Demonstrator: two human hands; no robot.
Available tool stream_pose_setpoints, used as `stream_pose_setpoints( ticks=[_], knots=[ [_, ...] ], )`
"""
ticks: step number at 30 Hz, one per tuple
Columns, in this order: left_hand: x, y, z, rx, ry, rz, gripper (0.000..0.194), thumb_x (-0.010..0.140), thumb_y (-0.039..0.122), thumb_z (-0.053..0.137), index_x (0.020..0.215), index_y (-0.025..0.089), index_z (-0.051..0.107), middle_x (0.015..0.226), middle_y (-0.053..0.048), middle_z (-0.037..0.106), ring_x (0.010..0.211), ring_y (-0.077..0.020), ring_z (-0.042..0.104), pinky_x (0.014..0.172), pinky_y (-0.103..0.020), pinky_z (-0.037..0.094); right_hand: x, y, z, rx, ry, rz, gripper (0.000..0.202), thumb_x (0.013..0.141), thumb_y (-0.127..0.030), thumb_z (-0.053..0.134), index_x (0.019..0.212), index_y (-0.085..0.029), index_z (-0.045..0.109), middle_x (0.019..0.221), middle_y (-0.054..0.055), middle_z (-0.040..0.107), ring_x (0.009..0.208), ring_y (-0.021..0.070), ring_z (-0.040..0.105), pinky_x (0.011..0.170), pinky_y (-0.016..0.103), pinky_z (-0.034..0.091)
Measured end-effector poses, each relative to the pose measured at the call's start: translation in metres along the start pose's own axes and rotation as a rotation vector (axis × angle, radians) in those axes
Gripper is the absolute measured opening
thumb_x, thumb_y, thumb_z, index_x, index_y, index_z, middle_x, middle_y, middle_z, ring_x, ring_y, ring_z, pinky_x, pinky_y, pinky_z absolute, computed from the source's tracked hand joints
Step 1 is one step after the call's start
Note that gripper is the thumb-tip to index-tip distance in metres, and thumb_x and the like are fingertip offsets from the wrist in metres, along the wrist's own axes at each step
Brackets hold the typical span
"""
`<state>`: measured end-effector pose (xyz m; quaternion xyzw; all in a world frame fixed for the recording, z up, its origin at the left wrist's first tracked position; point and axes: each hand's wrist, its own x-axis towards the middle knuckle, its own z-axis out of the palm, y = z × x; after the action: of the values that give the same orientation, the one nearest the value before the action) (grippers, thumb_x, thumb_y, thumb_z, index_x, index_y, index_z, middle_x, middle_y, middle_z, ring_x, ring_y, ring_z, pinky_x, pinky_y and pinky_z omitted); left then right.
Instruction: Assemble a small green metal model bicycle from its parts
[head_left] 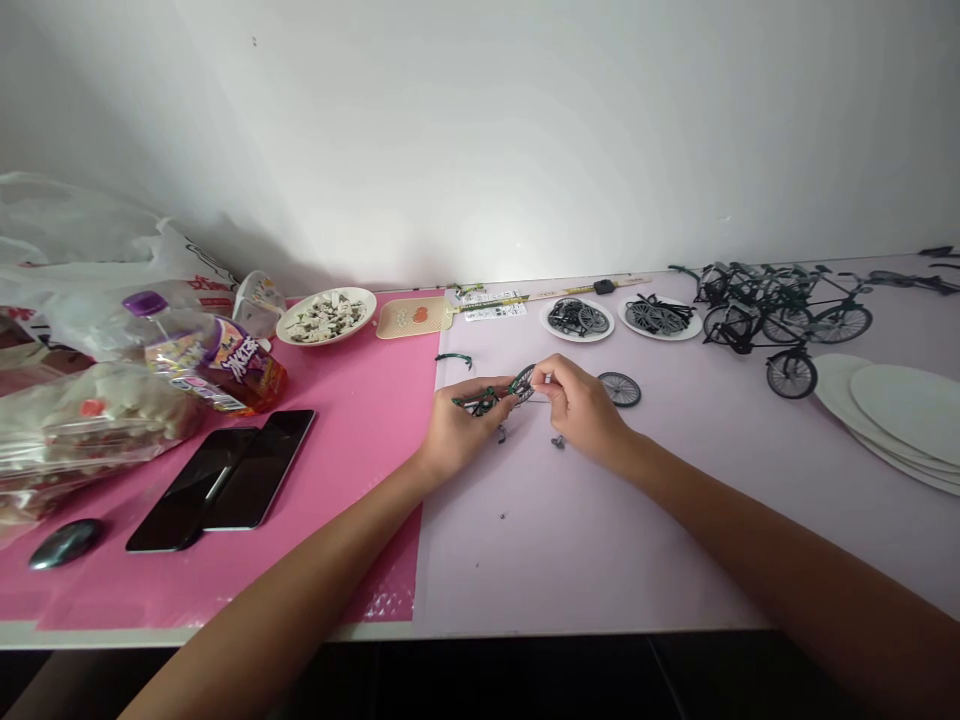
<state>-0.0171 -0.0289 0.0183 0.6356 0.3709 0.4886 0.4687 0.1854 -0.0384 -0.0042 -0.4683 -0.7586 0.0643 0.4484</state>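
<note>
Between thumb and fingers, my left hand [466, 425] grips a green toy bicycle frame [486, 402] just above the table. A dark spoked wheel [523, 383] sits at the frame's right end. My right hand [577, 400] is closed in a pinch at that wheel's edge; what its fingertips hold is too small to make out. Just right of that hand a loose wheel [621, 389] lies flat. Below the hands rests a small grey part [558, 441], and behind the left hand lies a green curved part [454, 358].
Behind are two plates of black parts [547, 325] [628, 322], a plate of pale pieces [285, 330] and a yellow tray [386, 320]. Assembled toy bicycles [791, 320] and stacked white plates [911, 410] stand right. Left are phones [259, 470], a mouse [66, 544], a bottle [217, 360] and bags [82, 430].
</note>
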Motion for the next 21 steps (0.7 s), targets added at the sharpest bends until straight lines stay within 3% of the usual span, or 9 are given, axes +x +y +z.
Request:
stream_pose_setpoints(
  ticks=[7,11,17,21],
  knots=[
    [0.0004,-0.0002,-0.0002,0.017,-0.005,0.005,0.026,0.078,0.037,0.087,0.099,0.021,0.085,0.093,-0.007,0.082,0.083,-0.0228,0.072,0.080,-0.038,0.058,0.0006,-0.0005,-0.0001,0.035,0.001,-0.027,0.023,0.085,-0.006,0.043,0.092,-0.026,0.049,0.090,0.004,0.063,0.084,0.0202,0.067,0.078,0.031,0.054],
    [0.0007,-0.0035,0.0002,0.031,0.000,0.004,0.026,0.079,0.036,0.087,0.100,0.021,0.086,0.095,-0.008,0.082,0.085,-0.0240,0.073,0.081,-0.039,0.059,-0.0001,-0.0004,0.0007,0.042,0.016,0.028,0.023,0.085,-0.007,0.044,0.095,-0.026,0.050,0.090,0.003,0.064,0.080,0.0189,0.066,0.073,0.029,0.054],
    [0.0001,-0.0067,0.0015,0.010,0.011,0.005,0.024,0.078,0.035,0.088,0.098,0.022,0.086,0.095,-0.007,0.082,0.088,-0.0256,0.074,0.086,-0.041,0.059,-0.0008,-0.0001,0.0011,0.028,0.005,0.054,0.022,0.088,-0.008,0.045,0.098,-0.027,0.052,0.093,0.004,0.066,0.083,0.0199,0.069,0.078,0.031,0.056],
    [0.0001,-0.0059,0.0010,0.028,0.004,0.008,0.024,0.079,0.036,0.087,0.099,0.022,0.086,0.094,-0.007,0.082,0.084,-0.0244,0.072,0.082,-0.040,0.058,-0.0007,-0.0003,0.0009,-0.005,0.005,0.064,0.024,0.086,-0.007,0.046,0.098,-0.027,0.053,0.094,0.004,0.067,0.084,0.0210,0.070,0.077,0.031,0.054]
  ],
)
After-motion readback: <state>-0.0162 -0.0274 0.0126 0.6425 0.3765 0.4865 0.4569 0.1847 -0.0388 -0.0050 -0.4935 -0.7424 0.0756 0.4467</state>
